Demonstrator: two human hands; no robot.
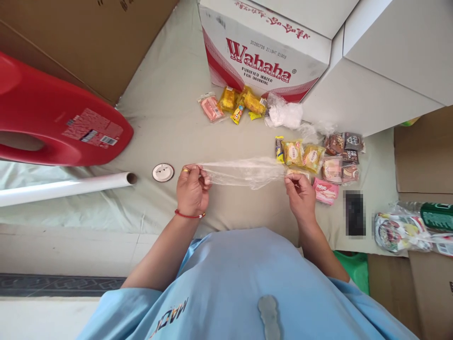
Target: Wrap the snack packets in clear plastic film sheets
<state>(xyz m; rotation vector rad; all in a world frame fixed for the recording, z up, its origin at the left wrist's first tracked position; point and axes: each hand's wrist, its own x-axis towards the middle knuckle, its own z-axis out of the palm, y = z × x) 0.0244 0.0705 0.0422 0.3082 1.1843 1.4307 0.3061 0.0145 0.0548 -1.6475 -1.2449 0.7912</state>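
Observation:
A clear plastic bag (244, 172) is stretched sideways between my two hands above the cloth. My left hand (193, 189) pinches its left end between thumb and fingers. At the other end, the fingers of my right hand (300, 196) are closed on the film. Close to my right hand lie several packaged snacks: a pink wafer pack (325, 191), yellow-wrapped cakes (293, 153) and brown packs (334, 143). A round badge with a pin back (163, 172) lies left of my left hand.
A Wahaha water carton (262, 56) stands at the back, with yellow snack packs (229, 99) and crumpled clear bags (285, 115) before it. To the left are a red jug (63, 113) and a white tube (71, 188). A green-labelled bottle (437, 216) lies far right.

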